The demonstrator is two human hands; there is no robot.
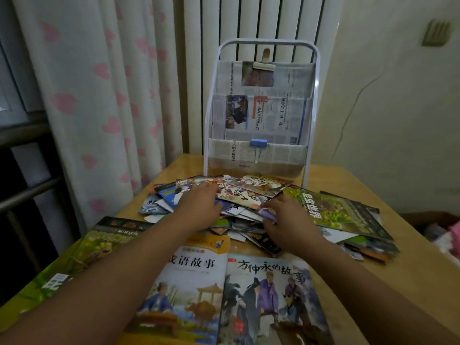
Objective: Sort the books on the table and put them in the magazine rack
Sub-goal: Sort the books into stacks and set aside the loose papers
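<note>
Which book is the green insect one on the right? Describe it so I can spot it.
Start at the white magazine rack at the table's far edge. Just right of its foot lies the green insect book, topping the pile's right side, the only one there with a leafy cover and white title.

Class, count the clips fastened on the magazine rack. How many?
2: a wooden clip on the rack's top pocket, a blue clip on the bottom pocket. Others may be hidden.

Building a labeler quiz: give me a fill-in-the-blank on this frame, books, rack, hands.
1. The magazine rack stands at the table's ____ edge.
2. A ____ binder clip is clipped on the rack's lowest pocket.
3. Both hands, left hand and right hand, rest on the ____ of small books.
4. The rack's pockets are made of ____.

Missing words: far; blue; pile; newspaper
</note>
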